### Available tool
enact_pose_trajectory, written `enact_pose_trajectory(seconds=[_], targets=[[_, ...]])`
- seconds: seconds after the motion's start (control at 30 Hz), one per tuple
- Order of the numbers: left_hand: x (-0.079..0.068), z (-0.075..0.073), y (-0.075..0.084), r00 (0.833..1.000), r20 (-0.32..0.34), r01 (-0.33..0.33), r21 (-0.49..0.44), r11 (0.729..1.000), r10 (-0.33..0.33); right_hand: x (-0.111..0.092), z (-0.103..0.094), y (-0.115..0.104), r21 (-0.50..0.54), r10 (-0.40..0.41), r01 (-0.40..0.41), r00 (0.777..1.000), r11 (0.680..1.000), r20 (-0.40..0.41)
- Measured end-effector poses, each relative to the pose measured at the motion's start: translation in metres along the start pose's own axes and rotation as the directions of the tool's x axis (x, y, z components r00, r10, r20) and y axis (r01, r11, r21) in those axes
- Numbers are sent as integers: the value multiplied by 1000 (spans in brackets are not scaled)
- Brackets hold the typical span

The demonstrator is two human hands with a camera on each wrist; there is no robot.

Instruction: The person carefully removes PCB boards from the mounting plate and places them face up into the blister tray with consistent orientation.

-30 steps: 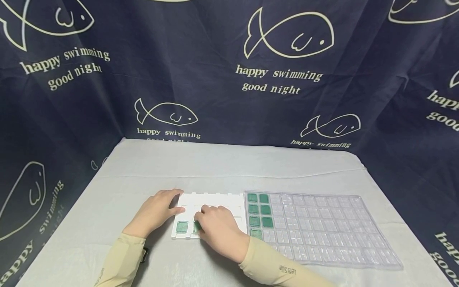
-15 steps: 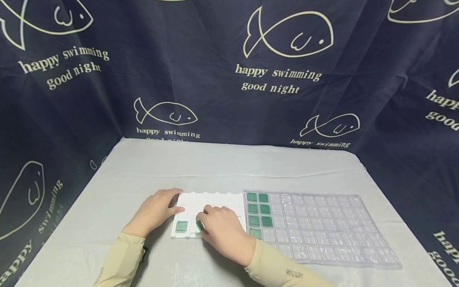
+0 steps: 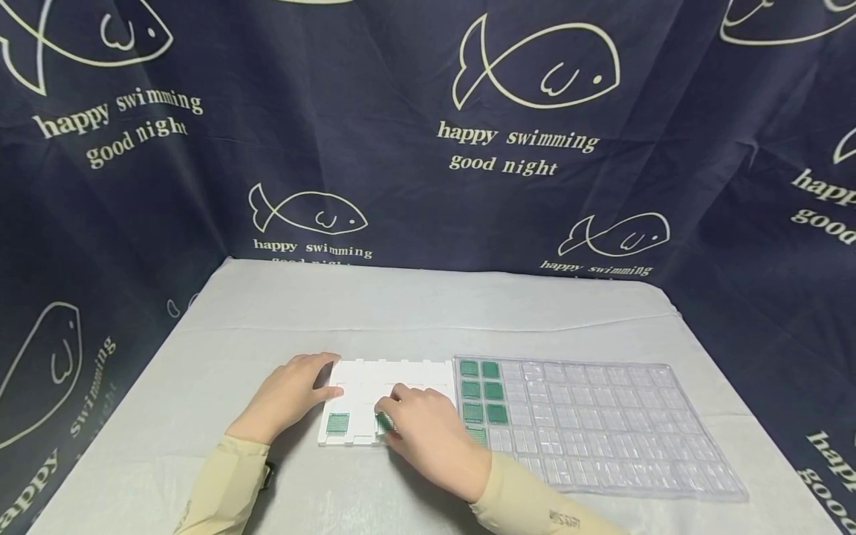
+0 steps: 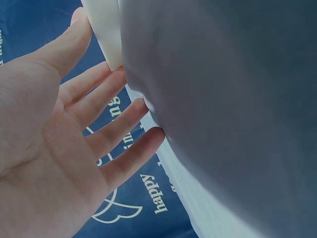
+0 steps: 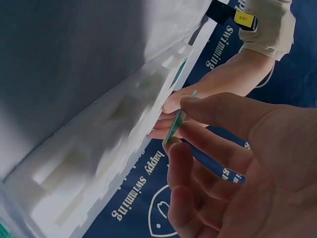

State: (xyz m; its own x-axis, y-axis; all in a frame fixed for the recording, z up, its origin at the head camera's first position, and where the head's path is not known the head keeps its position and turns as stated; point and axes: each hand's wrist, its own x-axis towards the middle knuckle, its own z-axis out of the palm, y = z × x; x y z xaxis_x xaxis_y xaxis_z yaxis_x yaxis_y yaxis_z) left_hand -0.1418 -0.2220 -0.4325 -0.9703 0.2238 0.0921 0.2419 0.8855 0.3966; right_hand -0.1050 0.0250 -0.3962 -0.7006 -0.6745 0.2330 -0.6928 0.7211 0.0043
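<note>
A small green perfboard (image 5: 174, 127), seen nearly edge-on in the right wrist view, is pinched between the thumb and fingers of my right hand (image 3: 435, 438). That hand is over the front middle of a white slotted tray (image 3: 364, 371) and hides part of it. At the tray's left side, my left hand (image 3: 290, 394) touches the edge with its thumb and the far corner with a finger. Its fingers look fairly straight in the left wrist view. Another green perfboard (image 3: 337, 423) lies in the tray's front left slot.
Right of the white tray lies a clear plastic compartment tray (image 3: 602, 431). Several green boards (image 3: 493, 390) fill its leftmost compartments. A white cloth (image 3: 435, 305) covers the table, and a dark blue fish-print curtain (image 3: 401, 148) hangs behind.
My right hand has moved slightly to the right over the white tray, carrying the pinched perfboard. My left hand has stayed at the tray's left edge.
</note>
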Motion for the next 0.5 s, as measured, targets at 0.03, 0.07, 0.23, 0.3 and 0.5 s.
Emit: enact_pose_trajectory(seconds=[0.03, 0.07, 0.23, 0.3, 0.5], targets=[[0, 0, 0, 1000, 3, 3, -1, 1000, -3, -1, 0, 1, 6, 2, -2, 1000, 1000, 1], [0, 0, 0, 1000, 6, 6, -2, 1000, -6, -2, 0, 2, 12, 3, -3, 1000, 1000, -3], [0, 0, 0, 1000, 8, 10, -8, 1000, -10, -5, 0, 7, 36, -5, 6, 999, 999, -31], [0, 0, 0, 1000, 5, 8, -5, 1000, -8, -6, 0, 9, 44, -7, 9, 999, 999, -46], [0, 0, 1, 1000, 5, 7, 2, 1000, -7, -10, -2, 13, 65, -1, 5, 998, 998, -59]])
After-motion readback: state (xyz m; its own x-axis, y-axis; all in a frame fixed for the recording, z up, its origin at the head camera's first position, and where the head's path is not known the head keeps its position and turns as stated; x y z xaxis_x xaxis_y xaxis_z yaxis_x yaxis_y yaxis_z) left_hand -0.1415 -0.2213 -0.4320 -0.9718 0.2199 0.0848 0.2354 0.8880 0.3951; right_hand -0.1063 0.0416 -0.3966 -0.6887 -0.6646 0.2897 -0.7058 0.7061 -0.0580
